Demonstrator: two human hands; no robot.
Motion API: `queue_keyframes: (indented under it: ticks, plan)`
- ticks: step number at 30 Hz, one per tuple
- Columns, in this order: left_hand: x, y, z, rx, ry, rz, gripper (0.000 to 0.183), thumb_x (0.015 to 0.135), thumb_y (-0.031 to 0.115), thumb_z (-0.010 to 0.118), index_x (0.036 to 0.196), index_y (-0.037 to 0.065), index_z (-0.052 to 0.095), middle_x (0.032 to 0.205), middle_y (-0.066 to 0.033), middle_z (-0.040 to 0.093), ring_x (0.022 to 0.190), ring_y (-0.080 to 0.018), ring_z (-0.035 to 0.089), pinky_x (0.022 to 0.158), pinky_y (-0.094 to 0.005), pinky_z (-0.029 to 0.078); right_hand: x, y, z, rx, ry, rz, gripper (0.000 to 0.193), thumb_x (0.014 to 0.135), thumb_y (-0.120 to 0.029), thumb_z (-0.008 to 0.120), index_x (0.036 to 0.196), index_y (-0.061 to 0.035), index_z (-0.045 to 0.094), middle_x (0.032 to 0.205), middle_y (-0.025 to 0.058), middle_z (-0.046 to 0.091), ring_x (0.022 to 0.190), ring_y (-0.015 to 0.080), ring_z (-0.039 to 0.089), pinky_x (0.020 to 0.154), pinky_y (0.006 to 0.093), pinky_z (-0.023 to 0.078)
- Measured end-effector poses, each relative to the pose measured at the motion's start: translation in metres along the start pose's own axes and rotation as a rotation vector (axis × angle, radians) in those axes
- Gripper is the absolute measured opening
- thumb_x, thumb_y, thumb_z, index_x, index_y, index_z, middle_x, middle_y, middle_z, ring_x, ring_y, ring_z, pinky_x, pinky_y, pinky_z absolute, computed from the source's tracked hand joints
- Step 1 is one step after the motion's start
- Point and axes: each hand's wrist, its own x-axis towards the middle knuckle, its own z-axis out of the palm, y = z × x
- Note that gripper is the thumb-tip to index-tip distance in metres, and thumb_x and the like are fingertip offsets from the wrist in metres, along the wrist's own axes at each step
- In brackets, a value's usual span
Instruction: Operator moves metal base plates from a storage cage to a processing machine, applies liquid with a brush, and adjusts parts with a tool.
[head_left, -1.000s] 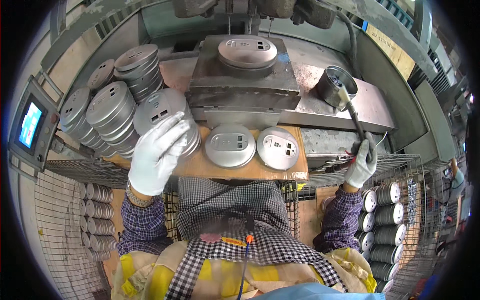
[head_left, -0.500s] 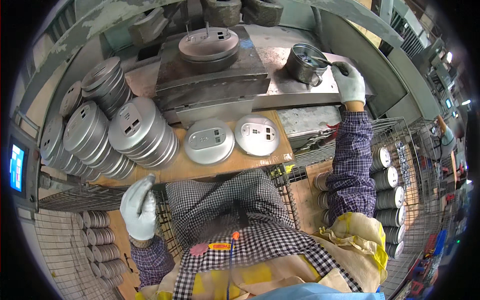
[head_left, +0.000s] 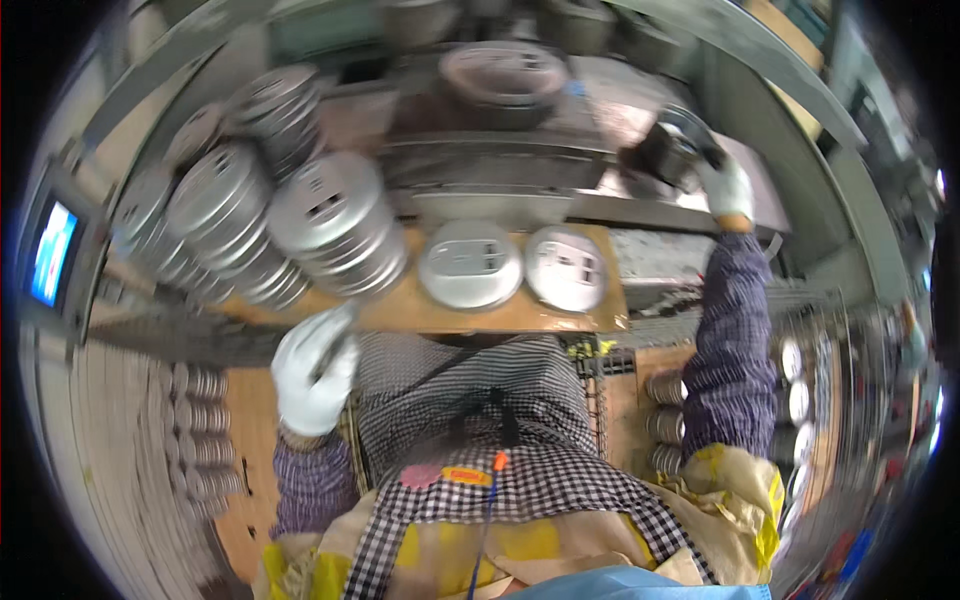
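My right hand (head_left: 728, 188), in a white glove, reaches to the metal cup (head_left: 668, 150) at the back right. Its fingers are blurred but look closed around a dark, thin handle (head_left: 712, 154) at the cup's rim. What lies inside the cup is too smeared to tell. My left hand (head_left: 312, 375), also gloved, hovers in front of the wooden board (head_left: 400, 318). Its fingers are loosely bent, with a gap to the thumb and nothing visible between. Two round silver metal covers (head_left: 470, 265) (head_left: 566, 268) with small cut-outs lie flat on the board.
Leaning stacks of silver covers (head_left: 325, 205) stand at the left of the board. Another cover (head_left: 503, 72) sits on a machine block at the back. A lit screen (head_left: 53, 250) is at far left. Wire cages with stacked covers (head_left: 203, 415) flank me below.
The whole view has shifted, so the bench appears farther right and blurred. My right hand has moved in close to the cup's rim. My left hand is nearer the board's front edge.
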Motion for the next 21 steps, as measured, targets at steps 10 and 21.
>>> queue_keyframes:
  ticks: [10,21]
  plan:
    - [0.053,-0.01,-0.054,0.564,0.023,0.132,0.051,0.066,0.028,0.081,0.111,0.01,0.063,0.127,-0.0104,0.057,0.119,-0.0318,0.052,0.095,-0.0429,0.042,-0.138,0.001,-0.02,0.683,0.707,0.096,0.058,0.087,-0.028,0.069,0.132,0.0016,0.047,0.129,0.0207,0.054,0.119,0.0303,0.051,0.101,0.0395,0.042]
    - [0.138,-0.042,-0.057,0.683,-0.521,0.346,0.051,0.056,0.031,0.085,0.102,0.017,0.069,0.137,-0.0083,0.048,0.131,-0.0315,0.04,0.099,-0.0532,0.035,-0.167,0.093,0.049,0.618,0.549,0.387,0.058,0.079,-0.005,0.075,0.13,-0.0029,0.047,0.123,0.0117,0.057,0.107,0.0214,0.057,0.096,0.0299,0.045]
